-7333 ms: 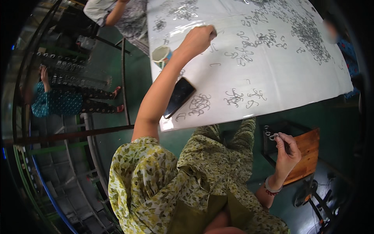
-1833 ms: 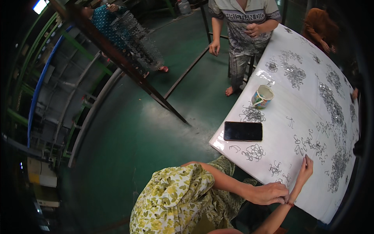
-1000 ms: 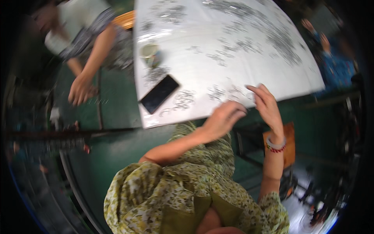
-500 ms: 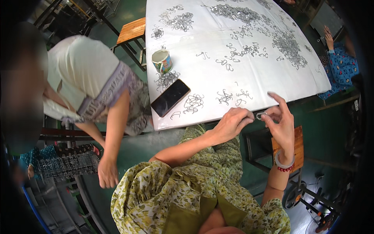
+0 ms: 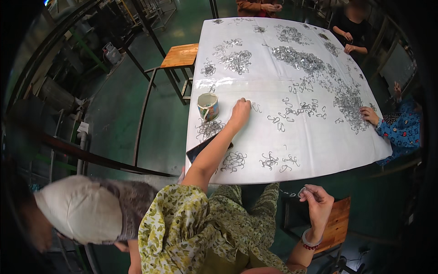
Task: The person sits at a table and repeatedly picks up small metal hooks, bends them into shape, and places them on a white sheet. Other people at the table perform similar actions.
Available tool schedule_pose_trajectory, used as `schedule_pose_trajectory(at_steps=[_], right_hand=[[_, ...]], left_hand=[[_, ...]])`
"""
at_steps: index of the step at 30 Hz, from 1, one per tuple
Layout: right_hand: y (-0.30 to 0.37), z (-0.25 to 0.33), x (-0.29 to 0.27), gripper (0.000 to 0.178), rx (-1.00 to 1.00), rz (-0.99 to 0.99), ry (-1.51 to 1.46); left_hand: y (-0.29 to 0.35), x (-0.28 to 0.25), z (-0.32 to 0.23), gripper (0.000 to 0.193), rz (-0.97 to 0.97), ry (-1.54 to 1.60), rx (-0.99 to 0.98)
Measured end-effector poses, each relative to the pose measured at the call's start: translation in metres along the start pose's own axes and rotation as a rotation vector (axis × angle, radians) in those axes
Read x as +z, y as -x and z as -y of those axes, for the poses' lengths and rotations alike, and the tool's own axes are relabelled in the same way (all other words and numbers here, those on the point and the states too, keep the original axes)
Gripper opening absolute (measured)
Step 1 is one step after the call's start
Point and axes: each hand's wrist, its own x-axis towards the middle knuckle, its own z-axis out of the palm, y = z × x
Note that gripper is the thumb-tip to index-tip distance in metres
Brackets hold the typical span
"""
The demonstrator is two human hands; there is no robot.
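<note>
My left hand [image 5: 241,112] reaches out over the white-covered table [image 5: 255,137], its fingers drawn together on the surface. Beside its fingertips lie a few thin wire hooks [image 5: 256,108]; whether one is in the pinch is hidden. In front of the table edge, my right hand [image 5: 317,201] is raised, with thumb and fingers closed on a curved metal hook [image 5: 301,192]. Small bright pieces [image 5: 288,194] show to the left of it, too small to make out. A patterned cup [image 5: 208,109] stands left of my left hand. My left forearm partly covers a dark phone [image 5: 196,150].
Heaps of metal hooks [image 5: 296,59] spread over the table. At the right edge a co-worker's hand [image 5: 370,115] touches a pile. Other people sit at the far side. One person [image 5: 82,210] bends low at my left. Wooden stools [image 5: 180,55] stand by the table.
My left hand has left my right hand and moved forward and left onto the table. My right hand has closed its spread fingers. The person at my left has bent down, and the view has shifted.
</note>
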Motion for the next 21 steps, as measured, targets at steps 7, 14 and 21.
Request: schedule_pose_trajectory(at_steps=[7,14,21], right_hand=[[0.0,0.002,0.01,0.012,-0.004,0.001,0.029],[0.022,0.009,0.018,0.011,-0.055,-0.199,0.211],[0.023,-0.008,0.057,0.013,-0.319,-0.401,-0.036]], left_hand=[[0.021,-0.042,-0.021,0.01,0.087,0.096,-0.004],[0.089,-0.124,-0.167,0.012,0.576,1.049,0.022],[0.148,-0.147,-0.204,0.01,0.396,0.817,0.438]])
